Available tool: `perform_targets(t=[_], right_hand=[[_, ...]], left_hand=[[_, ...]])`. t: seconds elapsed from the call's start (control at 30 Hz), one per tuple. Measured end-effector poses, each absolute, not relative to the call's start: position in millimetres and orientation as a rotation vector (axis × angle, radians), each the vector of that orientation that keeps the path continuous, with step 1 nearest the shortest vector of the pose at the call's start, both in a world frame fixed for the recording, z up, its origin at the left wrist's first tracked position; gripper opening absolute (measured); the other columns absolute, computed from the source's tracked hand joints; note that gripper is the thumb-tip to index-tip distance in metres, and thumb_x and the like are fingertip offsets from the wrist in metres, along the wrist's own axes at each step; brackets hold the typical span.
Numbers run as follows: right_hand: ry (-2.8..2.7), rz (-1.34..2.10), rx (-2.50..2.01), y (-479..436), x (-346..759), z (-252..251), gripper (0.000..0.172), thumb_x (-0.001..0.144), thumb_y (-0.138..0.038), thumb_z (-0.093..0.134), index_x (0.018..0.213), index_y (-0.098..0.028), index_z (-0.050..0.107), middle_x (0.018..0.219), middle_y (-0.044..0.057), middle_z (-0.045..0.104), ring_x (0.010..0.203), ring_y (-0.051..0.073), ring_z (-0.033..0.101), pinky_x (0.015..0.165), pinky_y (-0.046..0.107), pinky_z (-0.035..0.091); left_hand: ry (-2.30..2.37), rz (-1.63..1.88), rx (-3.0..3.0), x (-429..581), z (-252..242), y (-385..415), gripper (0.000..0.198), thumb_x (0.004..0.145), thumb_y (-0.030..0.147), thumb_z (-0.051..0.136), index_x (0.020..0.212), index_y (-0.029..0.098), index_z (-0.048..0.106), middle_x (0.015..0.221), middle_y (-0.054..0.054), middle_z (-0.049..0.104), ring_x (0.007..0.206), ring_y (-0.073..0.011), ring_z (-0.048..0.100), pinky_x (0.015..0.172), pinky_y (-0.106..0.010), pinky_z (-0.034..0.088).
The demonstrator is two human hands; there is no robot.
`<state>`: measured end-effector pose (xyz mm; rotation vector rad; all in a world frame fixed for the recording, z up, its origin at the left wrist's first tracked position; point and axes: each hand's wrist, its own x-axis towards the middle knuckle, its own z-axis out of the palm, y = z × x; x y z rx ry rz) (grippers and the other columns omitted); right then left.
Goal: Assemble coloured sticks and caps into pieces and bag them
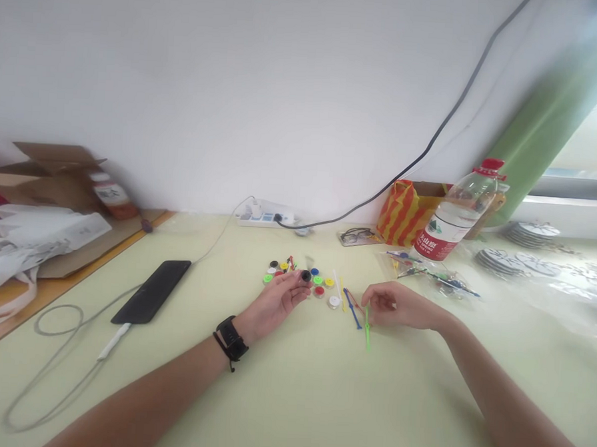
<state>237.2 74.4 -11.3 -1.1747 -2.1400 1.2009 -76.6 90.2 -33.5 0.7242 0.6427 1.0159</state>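
Observation:
My left hand (278, 298) pinches a small black round plastic piece (306, 276) between thumb and fingertips. Right beyond it lie small round pieces in several colours, among them a green one (317, 280), a red one (319, 291) and a white one (334, 302). My right hand (394, 304) has its fingers curled, with the fingertips closed at the upper end of a thin green plastic stick (367, 330). Beside that lie a blue stick (353, 309), a yellow stick (343, 294) and a white stick (336, 283). A red stick is partly hidden by my right fingers.
A black phone (152, 292) on a cable lies at left. Against the wall are a power strip (266, 218) and a striped bag (404, 212). A large water bottle (451, 218) stands at right, near bagged parts (445, 281) and stacked discs (501, 262). Cardboard boxes (55, 184) sit far left.

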Motion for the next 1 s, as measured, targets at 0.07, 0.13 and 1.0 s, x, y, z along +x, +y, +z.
perform_targets(t=[0.07, 0.13, 1.0], right_hand=[[-2.187, 1.242, -1.175, 75.1, 242.4, -12.5, 0.027, 0.073, -0.036, 0.081, 0.096, -0.023, 0.08, 0.069, 0.0, 0.063, 0.062, 0.016, 0.054, 0.054, 0.026, 0.043], [-2.182, 1.228, -1.179, 75.4, 242.0, -15.9, 0.025, 0.072, -0.035, 0.081, 0.094, -0.023, 0.082, 0.069, 0.0, 0.065, 0.062, 0.016, 0.054, 0.055, 0.026, 0.043], [-1.937, 0.826, -1.182, 50.1, 175.5, -23.9, 0.022, 0.096, -0.039, 0.06, 0.094, -0.02, 0.071, 0.066, -0.001, 0.058, 0.058, 0.013, 0.045, 0.054, 0.026, 0.039]], left_hand=[[0.646, 1.008, 0.718, -76.4, -32.6, 89.9, 0.018, 0.095, 0.029, 0.074, 0.093, 0.011, 0.073, 0.094, -0.011, 0.076, 0.079, -0.013, 0.072, 0.077, -0.019, 0.061], [0.634, 0.998, 0.719, -76.1, -32.0, 89.6, 0.019, 0.094, 0.03, 0.074, 0.092, 0.011, 0.073, 0.093, -0.011, 0.076, 0.078, -0.0124, 0.071, 0.078, -0.018, 0.061], [0.594, 0.826, 0.958, -73.2, -35.8, 84.2, 0.027, 0.085, 0.036, 0.084, 0.089, 0.013, 0.071, 0.082, -0.004, 0.069, 0.074, -0.0116, 0.064, 0.07, -0.021, 0.049]])
